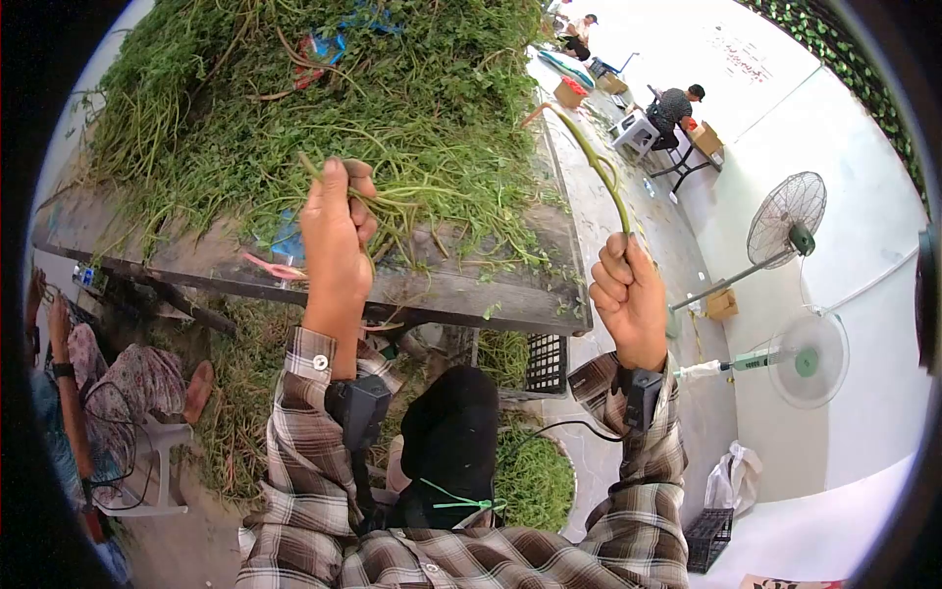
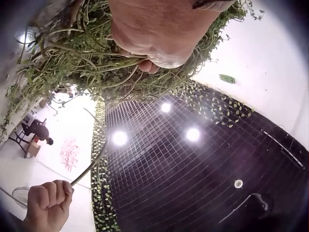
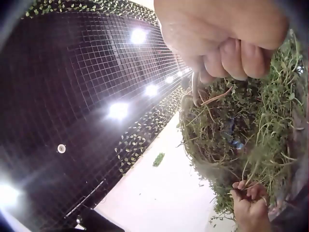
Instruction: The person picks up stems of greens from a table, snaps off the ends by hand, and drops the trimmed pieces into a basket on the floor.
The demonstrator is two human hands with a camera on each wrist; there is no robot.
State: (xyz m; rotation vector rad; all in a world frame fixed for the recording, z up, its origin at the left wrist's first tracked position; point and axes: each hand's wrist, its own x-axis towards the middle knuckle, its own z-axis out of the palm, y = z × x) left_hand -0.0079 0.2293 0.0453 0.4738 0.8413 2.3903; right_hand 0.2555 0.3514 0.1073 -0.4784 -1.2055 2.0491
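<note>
My left hand (image 1: 337, 236) is raised over the near edge of a dark wooden table (image 1: 471, 299), pinching a few thin green plant stems (image 1: 394, 203) between thumb and fingers. Behind it rises a big heap of leafy green stalks (image 1: 392, 108). Off to the right, beyond the table's corner, my right hand (image 1: 628, 294) grips the lower end of one long, thicker stem (image 1: 601, 165). That stem curves up and leftward to a reddish tip. In the left wrist view the right hand (image 2: 48, 205) holds it well apart from the heap.
A pink strip (image 1: 275, 267) lies at the table edge. Below are a black crate (image 1: 546, 363) and a round container of greens (image 1: 535, 481). Two fans (image 1: 785, 218) stand right, near the wall. Someone in patterned trousers (image 1: 147, 393) sits at left; another person (image 1: 672, 113) sits farther back.
</note>
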